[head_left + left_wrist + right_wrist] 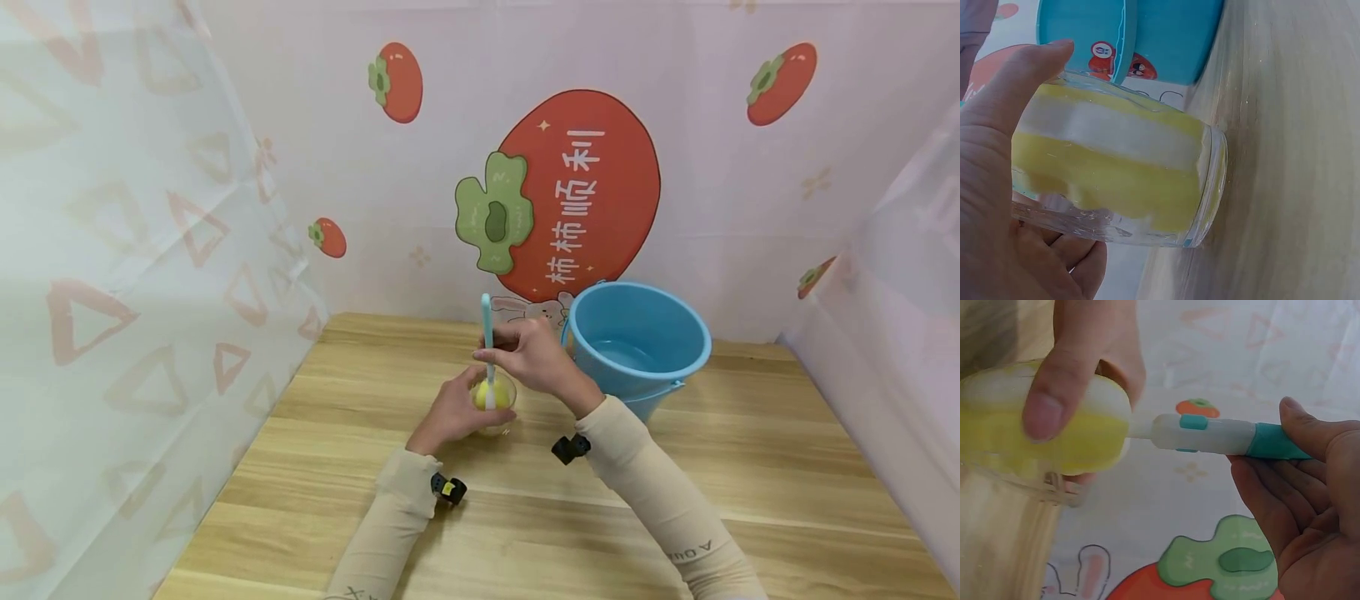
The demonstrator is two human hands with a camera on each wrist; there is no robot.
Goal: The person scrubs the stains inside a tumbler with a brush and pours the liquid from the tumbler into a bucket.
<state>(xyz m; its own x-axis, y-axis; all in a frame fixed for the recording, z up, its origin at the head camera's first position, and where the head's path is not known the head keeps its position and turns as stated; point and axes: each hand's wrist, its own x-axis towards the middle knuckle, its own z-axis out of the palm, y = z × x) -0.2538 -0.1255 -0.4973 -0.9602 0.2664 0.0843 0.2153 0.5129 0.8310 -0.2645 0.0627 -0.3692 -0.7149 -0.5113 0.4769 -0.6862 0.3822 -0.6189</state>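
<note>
My left hand (453, 408) grips a clear drinking glass (1215, 181) round its side, and the glass stands upright at the wooden tabletop. Inside it sits the yellow and white sponge head (1110, 165) of a cup brush, filling most of the glass. In the right wrist view, the top of the sponge pokes out past the rim. The white and teal brush handle (1210, 434) rises from the sponge, nearly upright in the head view. My right hand (536, 358) pinches the teal part between thumb and fingers, above the left hand.
A blue bucket (622, 372) with its handle lowered stands just right of my right hand. Behind the wooden table (300, 517) hangs a white sheet printed with red persimmons, and more sheets hang at both sides. Black camera straps (572, 448) sit at both wrists.
</note>
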